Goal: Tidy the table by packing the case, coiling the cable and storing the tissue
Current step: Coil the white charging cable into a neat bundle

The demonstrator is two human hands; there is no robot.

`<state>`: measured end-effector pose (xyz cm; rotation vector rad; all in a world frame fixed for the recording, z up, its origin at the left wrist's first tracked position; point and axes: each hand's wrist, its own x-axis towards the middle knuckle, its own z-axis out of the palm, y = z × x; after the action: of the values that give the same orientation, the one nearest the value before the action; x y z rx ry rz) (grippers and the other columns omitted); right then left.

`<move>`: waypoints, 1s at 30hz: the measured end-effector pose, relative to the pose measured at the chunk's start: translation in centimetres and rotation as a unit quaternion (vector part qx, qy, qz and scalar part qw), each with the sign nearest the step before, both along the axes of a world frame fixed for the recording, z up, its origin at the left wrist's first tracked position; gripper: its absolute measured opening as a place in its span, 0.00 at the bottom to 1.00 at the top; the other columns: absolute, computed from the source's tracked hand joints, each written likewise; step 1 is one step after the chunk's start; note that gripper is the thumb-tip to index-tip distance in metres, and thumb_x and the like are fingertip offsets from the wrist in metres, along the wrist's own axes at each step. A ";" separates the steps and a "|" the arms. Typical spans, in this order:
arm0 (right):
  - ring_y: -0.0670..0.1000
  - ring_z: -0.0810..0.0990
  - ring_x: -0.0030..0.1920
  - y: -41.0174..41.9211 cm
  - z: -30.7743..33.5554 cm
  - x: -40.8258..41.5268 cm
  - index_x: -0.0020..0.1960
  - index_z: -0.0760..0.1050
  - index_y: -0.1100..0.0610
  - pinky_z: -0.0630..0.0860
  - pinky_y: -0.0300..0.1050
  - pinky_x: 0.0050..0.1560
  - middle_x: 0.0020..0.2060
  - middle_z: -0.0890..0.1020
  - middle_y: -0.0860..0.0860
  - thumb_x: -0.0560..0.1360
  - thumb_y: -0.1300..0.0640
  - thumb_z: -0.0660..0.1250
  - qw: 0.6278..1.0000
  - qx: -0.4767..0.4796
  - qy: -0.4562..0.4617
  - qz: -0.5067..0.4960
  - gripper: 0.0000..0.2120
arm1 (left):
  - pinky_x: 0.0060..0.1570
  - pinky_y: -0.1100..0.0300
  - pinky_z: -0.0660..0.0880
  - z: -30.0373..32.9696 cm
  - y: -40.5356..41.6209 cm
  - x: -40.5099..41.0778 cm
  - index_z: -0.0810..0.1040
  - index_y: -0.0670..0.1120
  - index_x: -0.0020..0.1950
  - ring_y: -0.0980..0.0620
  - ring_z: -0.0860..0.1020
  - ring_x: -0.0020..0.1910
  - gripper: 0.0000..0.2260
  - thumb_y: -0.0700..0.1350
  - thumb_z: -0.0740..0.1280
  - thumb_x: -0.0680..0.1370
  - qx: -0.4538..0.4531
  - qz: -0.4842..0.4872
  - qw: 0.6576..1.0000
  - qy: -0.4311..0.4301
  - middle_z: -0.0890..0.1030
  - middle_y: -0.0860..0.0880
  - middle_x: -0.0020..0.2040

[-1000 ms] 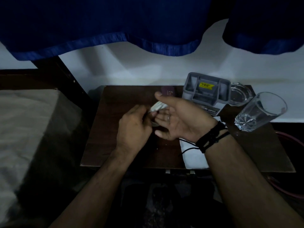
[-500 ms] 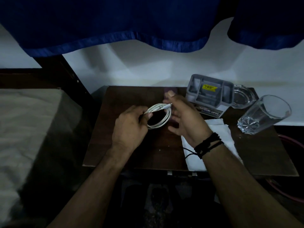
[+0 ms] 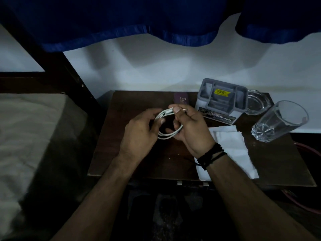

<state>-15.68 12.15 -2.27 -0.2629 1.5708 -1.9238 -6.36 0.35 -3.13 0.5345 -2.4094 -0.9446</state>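
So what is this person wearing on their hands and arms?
Both forearms are bare, with no sleeves in view. The right hand has several black corded bands round its wrist, with loose ends trailing. The left hand wears nothing visible.

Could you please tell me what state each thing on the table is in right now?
cable: coiled in loops, held by both hands.
left hand: grips the coil.
right hand: pinches the cable end.
tissue: spread flat on the table.
organizer: upright, open-topped.
glass: upright, looks empty.
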 end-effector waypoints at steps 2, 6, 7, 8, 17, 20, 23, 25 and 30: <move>0.42 0.69 0.30 0.0 -0.3 0.0 0.51 0.79 0.52 0.75 0.42 0.39 0.28 0.71 0.46 0.84 0.59 0.61 0.999 0.014 0.047 -0.008 0.09 | 0.58 0.58 0.78 0.3 0.4 0.1 0.79 0.51 0.66 0.56 0.81 0.57 0.17 0.47 0.72 0.78 -0.008 -0.003 1.000 0.018 0.83 0.53 0.59; 0.39 0.70 0.30 0.0 -0.4 0.3 0.50 0.78 0.50 0.69 0.38 0.35 0.26 0.76 0.38 0.84 0.60 0.61 0.989 0.049 0.138 0.007 0.10 | 0.56 0.63 0.76 0.8 0.8 -0.1 0.83 0.49 0.59 0.56 0.80 0.55 0.12 0.45 0.74 0.77 -0.065 -0.017 0.996 0.059 0.80 0.51 0.56; 0.39 0.70 0.29 0.0 -0.4 0.4 0.50 0.78 0.50 0.69 0.36 0.34 0.26 0.76 0.37 0.84 0.60 0.61 0.988 0.054 0.144 0.013 0.10 | 0.54 0.62 0.77 0.9 0.7 -0.1 0.84 0.49 0.57 0.56 0.80 0.53 0.09 0.45 0.73 0.77 -0.067 -0.014 0.996 0.061 0.81 0.51 0.54; 0.38 0.71 0.29 0.0 -0.4 0.6 0.51 0.77 0.50 0.70 0.35 0.33 0.26 0.76 0.36 0.84 0.60 0.60 0.988 0.057 0.144 0.019 0.10 | 0.52 0.61 0.77 0.9 0.7 0.0 0.85 0.48 0.56 0.56 0.81 0.51 0.07 0.45 0.73 0.78 -0.067 -0.010 0.996 0.064 0.82 0.51 0.53; 0.42 0.70 0.32 -0.4 -0.6 0.5 0.53 0.82 0.51 0.69 0.42 0.39 0.28 0.74 0.42 0.80 0.52 0.64 0.995 0.018 0.098 0.021 0.08 | 0.50 0.52 0.77 1.5 0.5 0.1 0.80 0.46 0.55 0.46 0.81 0.51 0.05 0.44 0.67 0.80 -0.107 0.017 0.994 0.030 0.82 0.49 0.52; 0.41 0.69 0.31 -0.2 -0.2 0.5 0.51 0.82 0.52 0.70 0.40 0.36 0.33 0.74 0.46 0.83 0.56 0.64 0.999 0.006 0.044 0.005 0.08 | 0.49 0.53 0.76 1.3 0.5 0.1 0.79 0.47 0.55 0.48 0.81 0.51 0.05 0.44 0.67 0.80 -0.091 0.027 0.995 0.019 0.83 0.50 0.52; 0.42 0.68 0.30 0.0 0.0 0.5 0.52 0.83 0.52 0.76 0.42 0.37 0.35 0.74 0.46 0.83 0.56 0.64 1.000 -0.013 -0.007 0.011 0.08 | 0.49 0.59 0.72 1.2 0.6 0.0 0.79 0.47 0.54 0.51 0.79 0.50 0.05 0.40 0.68 0.79 -0.062 0.039 0.997 0.015 0.83 0.51 0.51; 0.43 0.67 0.30 0.0 0.0 0.5 0.52 0.83 0.52 0.79 0.45 0.39 0.35 0.73 0.46 0.82 0.55 0.64 0.999 -0.029 -0.034 0.013 0.08 | 0.51 0.57 0.76 1.2 0.5 -0.1 0.79 0.47 0.54 0.51 0.81 0.49 0.05 0.42 0.67 0.79 -0.010 0.040 0.999 0.009 0.83 0.51 0.50; 0.43 0.65 0.28 0.1 0.3 0.4 0.53 0.83 0.54 0.79 0.45 0.42 0.34 0.72 0.47 0.82 0.54 0.66 0.996 -0.052 -0.072 0.004 0.08 | 0.41 0.46 0.84 1.5 0.2 -0.1 0.78 0.52 0.51 0.53 0.83 0.40 0.03 0.44 0.66 0.81 0.167 0.046 0.985 0.007 0.83 0.51 0.42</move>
<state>-15.33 12.29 -2.00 -0.1689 1.3775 -1.9756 -6.46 0.54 -1.59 0.7488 -2.2017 -1.3157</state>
